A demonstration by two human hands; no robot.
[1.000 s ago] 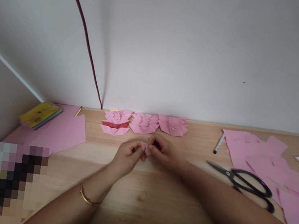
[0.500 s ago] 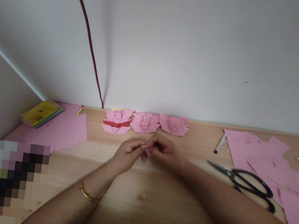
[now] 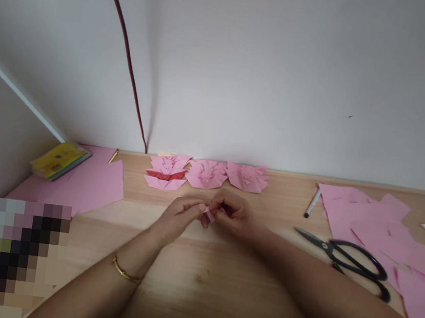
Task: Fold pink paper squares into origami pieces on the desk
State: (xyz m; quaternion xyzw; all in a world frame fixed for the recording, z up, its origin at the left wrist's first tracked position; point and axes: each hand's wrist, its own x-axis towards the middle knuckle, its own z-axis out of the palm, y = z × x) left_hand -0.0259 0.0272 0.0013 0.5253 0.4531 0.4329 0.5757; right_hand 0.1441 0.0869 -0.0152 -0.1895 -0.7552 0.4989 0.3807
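Observation:
Between my two hands is a small piece of pink paper (image 3: 210, 214), mostly covered by the fingers. My left hand (image 3: 182, 218) pinches its left side between thumb and fingers. On the other side my right hand (image 3: 234, 216) is closed on the same paper, its fingertips close to the left thumb. Just beyond the hands, along the wall, sit folded pink paper pieces (image 3: 206, 174) in several overlapping groups. A red folded piece (image 3: 166, 175) lies among those on the left.
Black-handled scissors (image 3: 355, 259) lie on the right, near a marker (image 3: 312, 203) and loose pink sheets (image 3: 375, 220). At the left, a yellow packet (image 3: 59, 161) rests on pink paper (image 3: 100, 191) beside a pencil (image 3: 113, 156). A dark cable (image 3: 127, 50) hangs down the wall.
My left thumb has shifted slightly over the paper, and the left wrist has moved a little to the left. My right hand stays almost still.

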